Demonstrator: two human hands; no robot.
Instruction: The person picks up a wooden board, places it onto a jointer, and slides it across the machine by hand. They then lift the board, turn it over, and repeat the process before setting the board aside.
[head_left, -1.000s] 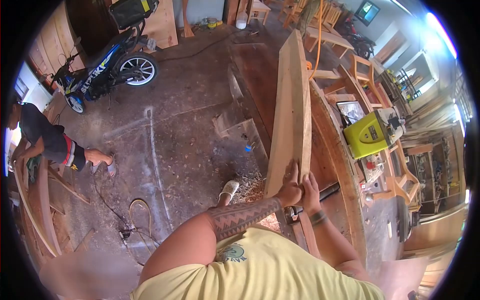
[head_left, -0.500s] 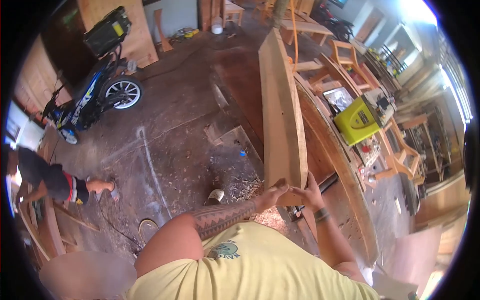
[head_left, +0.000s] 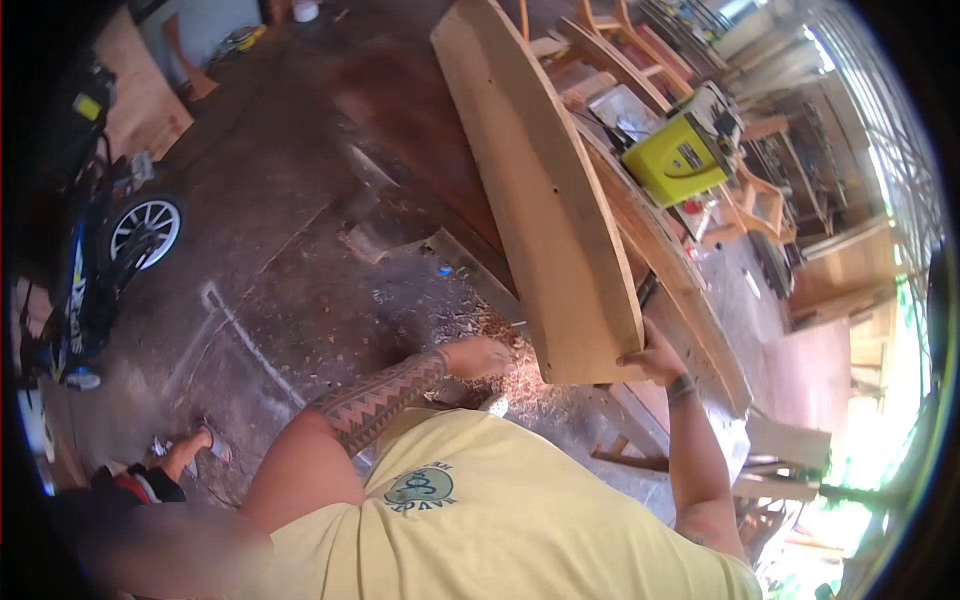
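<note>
A long, wide wooden plank slants away from me, its near end close to my waist. My right hand, with a band at the wrist, is closed around the plank's near right corner. The fingers under the board are partly hidden. My left hand, below a tattooed forearm, is off the wood, just left of the near end. It holds nothing, and its fingers look loosely stretched, though slightly blurred.
Wood shavings litter the floor below. A yellow-green machine stands right of the plank, beside a long curved timber and wooden chair frames. A motorcycle is at the left, with another person's leg lower down.
My left hand has let go of the plank's near end and moved left. The plank's face has turned more towards me, still in my right hand. My view has swung right.
</note>
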